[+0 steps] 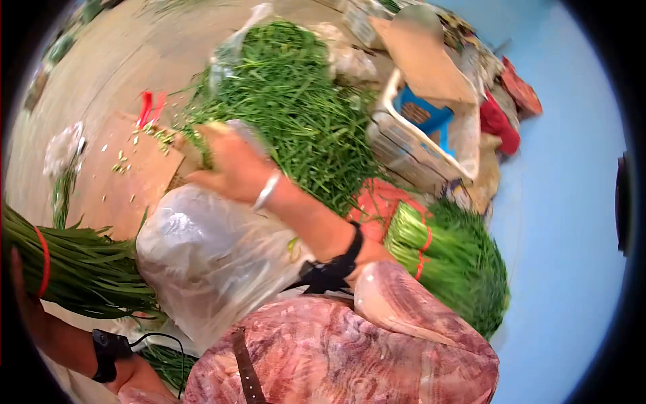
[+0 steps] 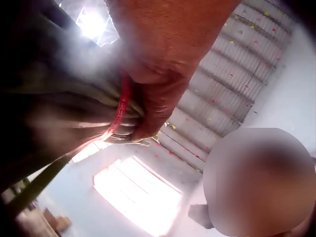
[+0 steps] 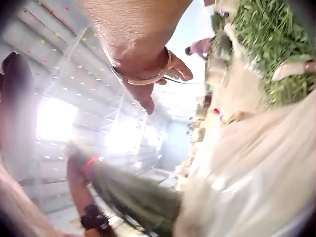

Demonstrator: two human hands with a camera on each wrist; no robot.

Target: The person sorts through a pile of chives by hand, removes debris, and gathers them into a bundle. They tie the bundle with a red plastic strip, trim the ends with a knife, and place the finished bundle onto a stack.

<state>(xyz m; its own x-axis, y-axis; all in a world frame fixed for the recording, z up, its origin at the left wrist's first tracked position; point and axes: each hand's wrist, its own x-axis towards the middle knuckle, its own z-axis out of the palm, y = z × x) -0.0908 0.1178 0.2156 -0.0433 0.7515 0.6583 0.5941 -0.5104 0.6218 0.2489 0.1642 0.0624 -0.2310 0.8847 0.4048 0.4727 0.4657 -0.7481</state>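
At the left edge of the head view, my left hand (image 1: 25,296) grips a bunch of long green stalks (image 1: 87,269) bound with a red band (image 1: 44,262). The left wrist view shows the fingers of the left hand (image 2: 158,74) curled round the stalks beside the red band (image 2: 121,106). My right hand (image 1: 235,165), blurred, hangs over the near edge of the cardboard (image 1: 158,161), beside a big loose pile of green stalks (image 1: 289,101). In the right wrist view the right hand (image 3: 143,64) has its fingers extended, with nothing visible in them.
A clear plastic-covered bundle (image 1: 195,249) lies before the body. Red-handled tool (image 1: 145,109) and green bits are on the cardboard. Right of the pile stand a white crate (image 1: 417,158) and banded green bunches (image 1: 431,246). A blue wall (image 1: 565,168) runs along the right.
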